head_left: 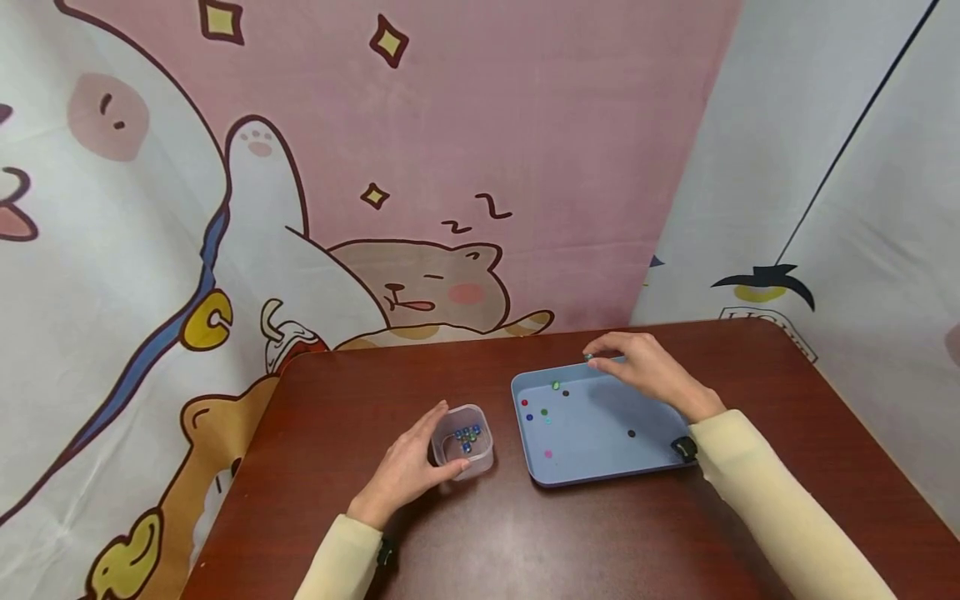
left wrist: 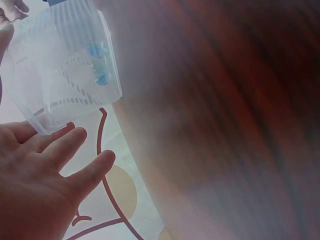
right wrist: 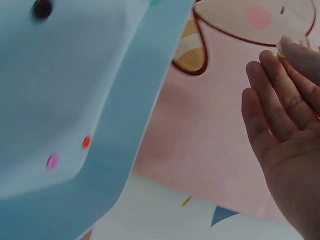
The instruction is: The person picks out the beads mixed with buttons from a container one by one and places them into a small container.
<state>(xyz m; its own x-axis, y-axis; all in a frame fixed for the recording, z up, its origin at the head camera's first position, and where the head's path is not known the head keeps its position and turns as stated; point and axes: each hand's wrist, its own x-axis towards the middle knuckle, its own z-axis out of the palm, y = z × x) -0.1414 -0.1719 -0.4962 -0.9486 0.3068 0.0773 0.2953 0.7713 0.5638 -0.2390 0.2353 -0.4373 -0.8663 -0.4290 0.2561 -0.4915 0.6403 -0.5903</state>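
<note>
My left hand (head_left: pixel 405 468) holds a small clear plastic container (head_left: pixel 483 461) on the table, thumb on the near side and fingers along the far left. Several blue and greenish marbles (head_left: pixel 467 435) lie in it; the left wrist view shows a few through the wall. Above the far rim of a blue tray (head_left: pixel 592 437), my right hand (head_left: pixel 647 365) pinches a small glassy marble (right wrist: pixel 280 48) between thumb and fingertips. In the tray lie small round pieces, including a red one (head_left: pixel 524 402), a pink one (head_left: pixel 548 454), a dark one (head_left: pixel 632 433) and a green marble (head_left: pixel 556 386).
The tray stands to the right of the container, with a narrow strip of brown tabletop (head_left: pixel 504 508) between them. Behind the table hangs a cartoon-printed cloth (head_left: pixel 585 167). A dark wrist strap (head_left: pixel 684 449) shows at my right sleeve.
</note>
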